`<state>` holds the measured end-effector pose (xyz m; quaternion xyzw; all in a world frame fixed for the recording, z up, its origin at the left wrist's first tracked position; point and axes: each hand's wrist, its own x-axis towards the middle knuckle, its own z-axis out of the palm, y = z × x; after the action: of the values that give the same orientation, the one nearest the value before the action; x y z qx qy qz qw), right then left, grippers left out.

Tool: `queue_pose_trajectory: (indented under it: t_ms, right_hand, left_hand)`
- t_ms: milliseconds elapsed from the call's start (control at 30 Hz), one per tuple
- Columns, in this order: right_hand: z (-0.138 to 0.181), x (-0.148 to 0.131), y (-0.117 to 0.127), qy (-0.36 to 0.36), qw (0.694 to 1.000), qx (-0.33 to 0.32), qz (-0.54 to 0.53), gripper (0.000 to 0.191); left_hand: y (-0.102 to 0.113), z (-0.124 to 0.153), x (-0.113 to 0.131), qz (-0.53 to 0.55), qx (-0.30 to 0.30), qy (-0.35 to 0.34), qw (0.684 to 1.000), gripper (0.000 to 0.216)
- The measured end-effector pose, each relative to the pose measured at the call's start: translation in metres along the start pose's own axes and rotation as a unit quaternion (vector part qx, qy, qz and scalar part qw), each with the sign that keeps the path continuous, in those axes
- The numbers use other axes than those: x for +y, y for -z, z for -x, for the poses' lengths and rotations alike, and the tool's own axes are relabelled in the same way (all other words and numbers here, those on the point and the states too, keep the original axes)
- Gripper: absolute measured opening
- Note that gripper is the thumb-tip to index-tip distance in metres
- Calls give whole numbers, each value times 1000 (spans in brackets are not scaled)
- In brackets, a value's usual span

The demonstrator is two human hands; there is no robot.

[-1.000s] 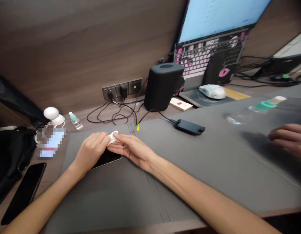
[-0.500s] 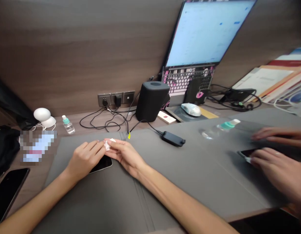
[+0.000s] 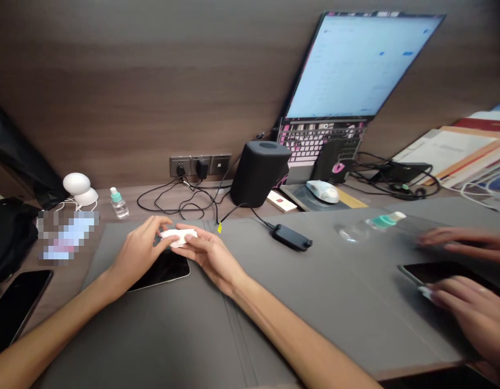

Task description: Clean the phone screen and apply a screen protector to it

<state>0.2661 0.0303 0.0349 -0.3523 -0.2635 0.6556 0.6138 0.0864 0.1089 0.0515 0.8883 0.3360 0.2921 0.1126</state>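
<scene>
My left hand point(image 3: 139, 254) and my right hand point(image 3: 207, 256) meet over the grey desk mat point(image 3: 274, 302). Together they pinch a small white wipe point(image 3: 177, 236), stretched flat between the fingertips of both hands. A dark phone point(image 3: 161, 270) lies face up on the mat just under my left hand, partly hidden by it. The wipe hangs a little above the phone's far end.
Another person's hands point(image 3: 468, 310) work on a second phone point(image 3: 440, 270) at the right. A clear bottle point(image 3: 369, 224) lies on the mat. Behind stand a black speaker point(image 3: 260, 173), a laptop point(image 3: 347, 81), wall sockets with cables point(image 3: 193, 165), a small bottle point(image 3: 118, 202). A black phone point(image 3: 15, 305) lies at left.
The wipe, bunched between my fingers before, is now pulled out flat between both hands. My left hand has lifted off the phone, showing more of its screen.
</scene>
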Motion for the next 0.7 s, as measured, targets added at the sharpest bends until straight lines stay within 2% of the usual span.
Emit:
queue_pose_trajectory:
  t_ms: [67, 200, 300, 367, 467, 600, 700]
  right_hand:
    - [0, 0, 0, 11, 999, -4, 34, 46]
    - [-4, 2, 2, 48, 990, 9, 129, 58]
    - [-3, 1, 2, 115, 969, 37, 217, 50]
    - [0, -3, 3, 174, 935, 64, 303, 39]
    - [7, -8, 9, 265, 842, 69, 466, 31]
    - [7, -6, 18, 314, 667, -55, 673, 37]
    - [8, 1, 19, 330, 547, -143, 756, 41]
  left_hand:
    - [0, 0, -3, 19, -9, 10, 1000, 19]
    - [0, 0, -6, 4, -15, -20, 1000, 26]
    - [3, -2, -8, -30, -27, -42, 998, 28]
    - [6, -4, -12, -42, -23, -36, 998, 28]
    - [9, -6, -23, -15, -36, 6, 999, 24]
    - [3, -7, -42, -7, -47, 57, 997, 20]
    - [-6, -4, -50, -26, -56, 69, 996, 21]
